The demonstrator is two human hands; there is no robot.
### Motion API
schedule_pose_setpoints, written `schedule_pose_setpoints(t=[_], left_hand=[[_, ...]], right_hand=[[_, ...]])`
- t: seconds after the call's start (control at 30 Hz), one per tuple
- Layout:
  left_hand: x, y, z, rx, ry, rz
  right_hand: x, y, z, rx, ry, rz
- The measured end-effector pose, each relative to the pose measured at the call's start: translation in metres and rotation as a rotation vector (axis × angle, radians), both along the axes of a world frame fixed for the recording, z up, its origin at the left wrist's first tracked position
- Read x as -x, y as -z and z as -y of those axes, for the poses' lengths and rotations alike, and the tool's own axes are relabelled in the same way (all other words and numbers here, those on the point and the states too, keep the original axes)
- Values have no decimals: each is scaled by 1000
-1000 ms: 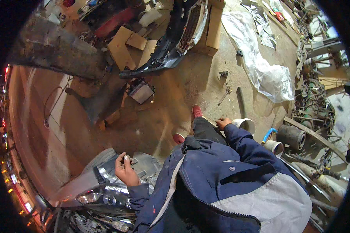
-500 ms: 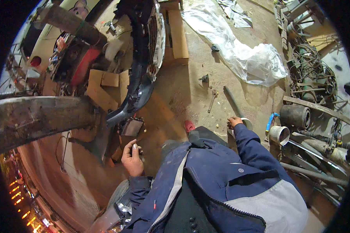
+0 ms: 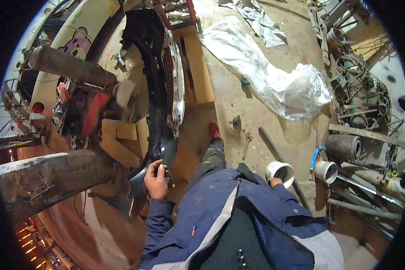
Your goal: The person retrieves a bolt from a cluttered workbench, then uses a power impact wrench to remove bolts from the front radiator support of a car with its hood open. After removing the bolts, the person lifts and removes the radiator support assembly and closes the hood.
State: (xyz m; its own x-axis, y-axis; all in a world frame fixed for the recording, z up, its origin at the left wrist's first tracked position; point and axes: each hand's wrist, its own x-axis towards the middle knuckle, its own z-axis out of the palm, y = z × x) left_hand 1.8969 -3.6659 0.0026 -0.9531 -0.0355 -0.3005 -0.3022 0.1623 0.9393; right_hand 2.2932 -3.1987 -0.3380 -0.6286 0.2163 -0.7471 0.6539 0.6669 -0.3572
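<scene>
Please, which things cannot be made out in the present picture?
In the head view:
Left hand: whether it pinches anything is too small to tell.
Right hand: contact with white cylinder unclear; they overlap.
Second shoe: hidden, probably by jacket.
Beam: left end cut off by picture edge.

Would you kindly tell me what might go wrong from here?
The wrench-like piece and dark tube lie to the right of the red shoe and could trip a foot. The crumpled plastic sheet farther ahead might slide if stepped on. The left hand appears in front of the end of the dark bumper and might knock it, though touch cannot be judged.
</scene>
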Motion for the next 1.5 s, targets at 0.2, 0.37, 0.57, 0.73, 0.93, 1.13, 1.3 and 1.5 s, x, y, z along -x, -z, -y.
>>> schedule_pose_setpoints(t=[0.2,0.37,0.57,0.73,0.93,1.13,1.3,1.5], left_hand=[[159,15,-70,8,-3,-49],[274,-17,-139,-27,159,-114],[384,-29,-211,91,237,-157],[464,6,-258,140,130,-107],[578,16,-344,148,-92,75],[692,-21,-443,213,42,-133],[775,-25,-487,171,30,-170],[908,8,-524,78,-29,-171]], right_hand=[[154,-24,-73,76,396,142],[324,-72,-153,492,1368,-368],[431,-68,-187,482,1318,-383],[467,4,-245,-60,232,2],[626,12,-370,169,779,-5],[855,-48,-531,362,1243,-255],[980,-79,-590,377,1239,-424],[1077,-47,-585,404,1241,-288]])
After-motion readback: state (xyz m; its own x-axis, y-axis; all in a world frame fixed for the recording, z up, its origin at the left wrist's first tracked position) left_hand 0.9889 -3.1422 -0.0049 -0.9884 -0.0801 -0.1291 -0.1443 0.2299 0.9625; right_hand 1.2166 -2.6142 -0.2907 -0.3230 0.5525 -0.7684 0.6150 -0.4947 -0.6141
